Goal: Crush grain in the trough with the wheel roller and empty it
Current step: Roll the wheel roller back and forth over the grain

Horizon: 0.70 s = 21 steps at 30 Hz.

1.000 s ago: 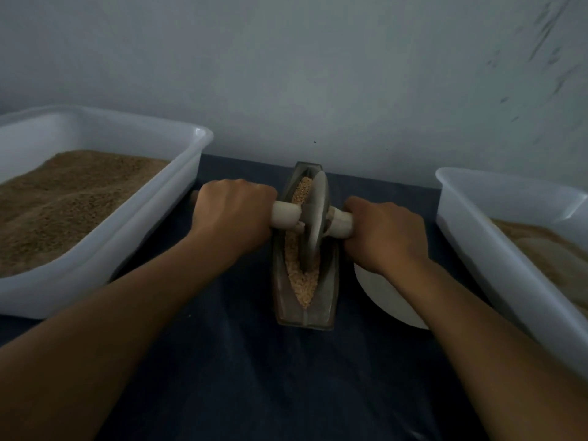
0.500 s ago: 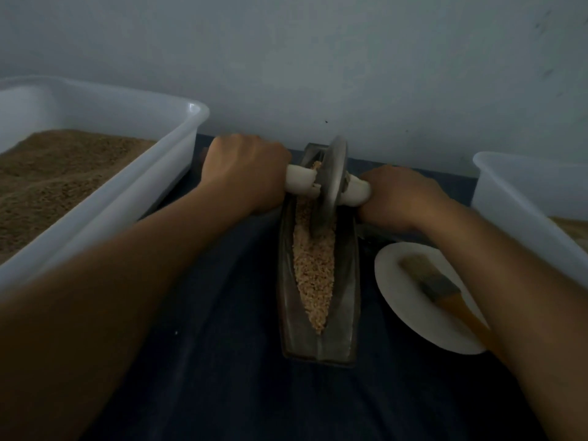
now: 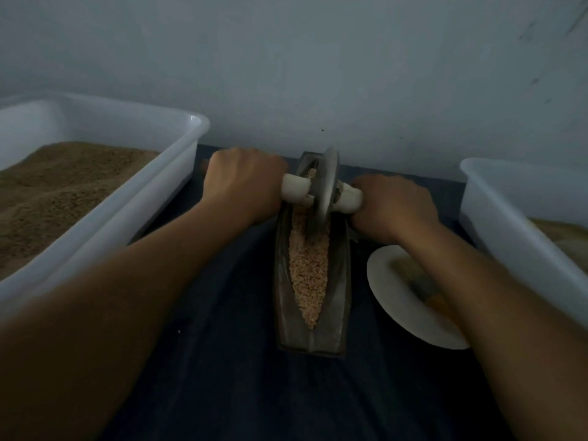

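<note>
- Two bare hands, one long dark metal trough (image 3: 310,340), one grey metal wheel roller (image 3: 327,189) with a pale cylindrical handle on each side, two white plastic tubs, one round white plate and one brush sit on a counter (image 3: 222,377) covered in dark blue cloth.
- The trough lies at the middle of the counter, running from its near side to the far edge by the wall, and holds a narrow bed of pale tan grain (image 3: 308,275).
- The wheel stands upright in the grain at the trough's far end.
- The left hand (image 3: 245,183) is wrapped round the left handle; the right hand (image 3: 394,205) is wrapped round the right handle, so the wheel stands between the two fists.
- The left tub (image 3: 178,148), along the counter's left edge, is heaped with brown meal and cut off by the frame.
- The right tub (image 3: 496,218), at the right edge, is also cut off; its contents are hard to make out.
- The plate (image 3: 391,300) lies just right of the trough, partly hidden under the right forearm.
- The brush (image 3: 410,272) on the plate is blurred and mostly covered.
</note>
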Motion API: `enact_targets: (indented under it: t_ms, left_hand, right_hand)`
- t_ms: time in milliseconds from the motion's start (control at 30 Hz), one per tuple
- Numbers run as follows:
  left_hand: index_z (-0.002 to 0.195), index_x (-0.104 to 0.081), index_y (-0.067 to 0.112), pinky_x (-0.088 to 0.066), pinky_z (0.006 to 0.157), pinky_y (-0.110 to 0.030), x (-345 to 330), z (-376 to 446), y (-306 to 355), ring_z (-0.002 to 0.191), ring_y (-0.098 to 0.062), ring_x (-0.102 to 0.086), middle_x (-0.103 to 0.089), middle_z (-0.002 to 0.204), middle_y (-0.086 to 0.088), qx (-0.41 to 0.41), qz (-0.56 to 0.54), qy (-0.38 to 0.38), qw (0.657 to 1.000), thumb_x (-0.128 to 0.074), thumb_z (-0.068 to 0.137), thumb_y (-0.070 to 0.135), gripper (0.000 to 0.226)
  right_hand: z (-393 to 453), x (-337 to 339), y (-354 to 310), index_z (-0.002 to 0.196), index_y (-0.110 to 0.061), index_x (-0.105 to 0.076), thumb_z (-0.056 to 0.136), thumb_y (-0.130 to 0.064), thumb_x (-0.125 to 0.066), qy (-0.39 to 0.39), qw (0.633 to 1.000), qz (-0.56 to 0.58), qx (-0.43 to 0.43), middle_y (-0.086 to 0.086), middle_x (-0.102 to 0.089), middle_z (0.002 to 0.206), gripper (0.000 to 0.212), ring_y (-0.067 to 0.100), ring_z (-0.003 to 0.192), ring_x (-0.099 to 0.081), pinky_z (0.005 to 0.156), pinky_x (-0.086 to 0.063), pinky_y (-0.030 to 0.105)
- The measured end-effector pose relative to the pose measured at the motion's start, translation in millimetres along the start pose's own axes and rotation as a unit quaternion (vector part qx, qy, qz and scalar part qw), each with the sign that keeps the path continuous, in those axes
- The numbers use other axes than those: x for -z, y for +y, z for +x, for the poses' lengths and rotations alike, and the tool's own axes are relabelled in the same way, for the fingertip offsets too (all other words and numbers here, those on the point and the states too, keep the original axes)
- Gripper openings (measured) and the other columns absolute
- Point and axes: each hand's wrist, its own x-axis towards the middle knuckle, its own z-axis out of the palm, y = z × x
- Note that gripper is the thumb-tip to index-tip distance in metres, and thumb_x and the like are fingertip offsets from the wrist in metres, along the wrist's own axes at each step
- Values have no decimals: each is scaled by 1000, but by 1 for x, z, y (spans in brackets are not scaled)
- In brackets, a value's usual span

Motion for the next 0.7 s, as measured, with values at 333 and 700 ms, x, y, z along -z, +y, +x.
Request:
enact_targets:
  t_ms: [333,700]
  left_hand:
    - [86,-36,27,-32,64,-33,7,-49,6,71,-23,-59,-60,82,2,10,-20,78,997,-71,81,37,36]
    - [88,-34,28,-31,66,-34,21,-77,7,73,-21,-57,-59,83,3,5,-23,85,996,-73,78,35,41]
  right_hand:
    - [-45,4,-13,95,-36,-56,79,-43,-64,112,993,-36,22,-10,-54,68,19,20,58,-48,49,-19,28]
    - [-83,12,-23,87,-34,-50,79,-43,-66,155,986,-33,45,-12,-50,66,21,14,54,-43,54,-21,30]
